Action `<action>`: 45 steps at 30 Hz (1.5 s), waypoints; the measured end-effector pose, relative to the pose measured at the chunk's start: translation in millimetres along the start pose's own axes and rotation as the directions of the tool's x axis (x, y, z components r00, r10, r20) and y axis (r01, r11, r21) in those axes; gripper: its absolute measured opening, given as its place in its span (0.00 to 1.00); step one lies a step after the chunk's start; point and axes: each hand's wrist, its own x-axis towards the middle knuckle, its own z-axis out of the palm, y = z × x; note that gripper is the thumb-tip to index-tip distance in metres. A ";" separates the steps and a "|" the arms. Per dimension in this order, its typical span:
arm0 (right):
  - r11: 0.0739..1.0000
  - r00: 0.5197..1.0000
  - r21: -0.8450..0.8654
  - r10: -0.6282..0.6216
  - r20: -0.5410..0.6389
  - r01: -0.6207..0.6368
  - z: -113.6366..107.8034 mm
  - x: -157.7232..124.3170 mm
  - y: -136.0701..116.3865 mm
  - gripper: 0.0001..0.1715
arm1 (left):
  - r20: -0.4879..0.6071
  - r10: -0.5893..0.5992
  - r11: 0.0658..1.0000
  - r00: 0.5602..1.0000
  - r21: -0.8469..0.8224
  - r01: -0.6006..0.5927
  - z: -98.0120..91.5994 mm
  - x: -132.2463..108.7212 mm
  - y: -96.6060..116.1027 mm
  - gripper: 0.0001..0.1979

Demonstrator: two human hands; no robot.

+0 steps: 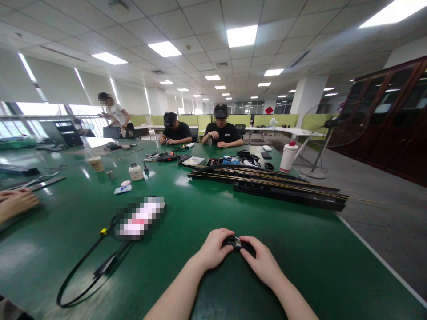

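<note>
Between my two hands, low over the green tabletop (187,275), is a small black part with a bright metallic middle (237,242); its exact kind is too small to make out. My left hand (216,246) curls round its left end, thumb toward me and fingers on the far side. On the other end, my right hand (260,258) grips in the same way. Fingers cover much of the part. To the left lies a phone (143,220) with a blurred screen, beside a looped black strap (80,291) with a yellow piece.
Long black rails with thin brass-coloured rods (283,189) lie ahead to the right, near a white bottle with a red cap (288,158). Tools (167,156) and a white jar (136,172) stand farther off. Another person's hand (20,204) rests at the left edge; two people sit opposite.
</note>
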 end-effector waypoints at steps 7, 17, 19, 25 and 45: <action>1.000 1.000 0.001 0.018 -0.015 -0.018 -0.1 -0.1 0.8 0.17 | 0.010 -0.006 1.000 1.000 0.003 0.006 -0.7 0.5 -0.2 0.19; 1.000 0.999 0.007 0.023 -0.028 -0.023 0.8 0.0 0.3 0.18 | -0.001 -0.006 1.000 1.000 -0.019 0.006 0.0 -0.2 -1.4 0.19; 1.000 0.999 0.007 0.024 -0.029 -0.024 1.3 0.3 1.2 0.18 | -0.005 -0.011 1.000 1.000 -0.022 0.011 0.0 -0.2 -1.5 0.19; 1.000 0.999 0.003 0.026 -0.023 -0.026 1.6 0.4 1.6 0.20 | -0.006 -0.013 0.999 1.000 -0.031 0.013 0.5 -0.2 -2.0 0.19; 1.000 1.000 -0.004 0.001 -0.017 -0.001 -0.1 -0.4 -1.3 0.16 | 0.002 -0.022 0.999 1.000 -0.042 0.023 -0.8 -0.7 -1.2 0.19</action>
